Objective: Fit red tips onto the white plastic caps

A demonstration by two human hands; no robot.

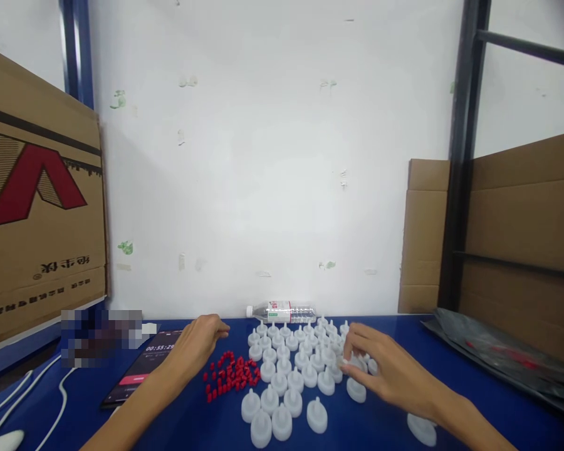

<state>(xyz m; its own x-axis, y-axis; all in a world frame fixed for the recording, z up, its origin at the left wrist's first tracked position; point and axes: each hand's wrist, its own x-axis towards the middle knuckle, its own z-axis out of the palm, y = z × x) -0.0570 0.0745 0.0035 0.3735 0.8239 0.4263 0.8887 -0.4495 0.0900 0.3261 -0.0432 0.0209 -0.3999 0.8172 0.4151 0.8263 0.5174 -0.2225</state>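
Many white plastic nozzle caps [316, 414], each with a round base and an upright spout, stand in a cluster on the blue tabletop [178, 419]. My right hand [380, 363] is at the cluster's right side, thumb and index finger curled together on a white nozzle cap partly hidden by the fingers. To the left of the cluster lies a pile of small red tips [235, 374]. Above and left of that pile is my left hand [201, 338], its fingers pressed together and pointing right. Whatever is between those fingertips cannot be made out.
A clear bottle [282, 312] lies on its side by the wall. A phone [145, 366] showing a timer sits beside my left forearm, with white cables [23, 401] further left. Cardboard boxes [42, 188] flank the table, and a dark plastic bag [498, 357] lies right.
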